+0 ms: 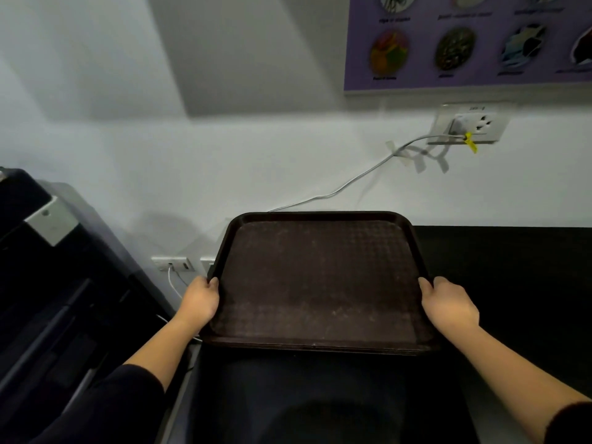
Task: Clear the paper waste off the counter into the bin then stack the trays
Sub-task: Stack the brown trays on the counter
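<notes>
Brown plastic tray (320, 277) sat on the black desk (512, 283), apparently atop stacked trays; left hand (200, 301) and right hand (448, 304) gripped its side rims. No paper waste visible, so stacking looked nearly done.

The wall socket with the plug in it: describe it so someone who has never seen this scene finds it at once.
Start at the purple poster on the white wall, upper right. Just below its bottom edge sits the white wall socket. It alone has a yellow tag on its grey cable, which is taped to the wall.
</notes>
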